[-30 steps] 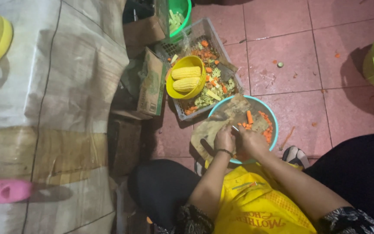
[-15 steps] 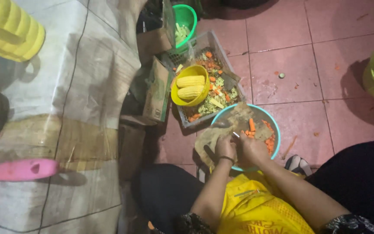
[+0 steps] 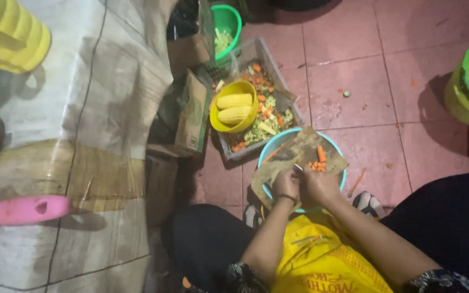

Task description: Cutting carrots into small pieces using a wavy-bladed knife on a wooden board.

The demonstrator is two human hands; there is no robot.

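Our left hand (image 3: 285, 184) and right hand (image 3: 316, 183) close together at lower centre, gripping a knife (image 3: 298, 167), over our board (image 3: 299, 157) on a teal basin (image 3: 338, 179), carrot pieces (image 3: 318, 163) beside.

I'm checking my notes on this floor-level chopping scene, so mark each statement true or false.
1. The round yellow plastic bowl holds two corn cobs: true.
2. A worn brown board lies across the round teal plastic basin: true.
3. The hands work at the pink plastic handle: false; left hand and right hand are at the board.
4. Carrot pieces lie on the board: true.
5. The floor is green carpet: false; it is reddish tile.
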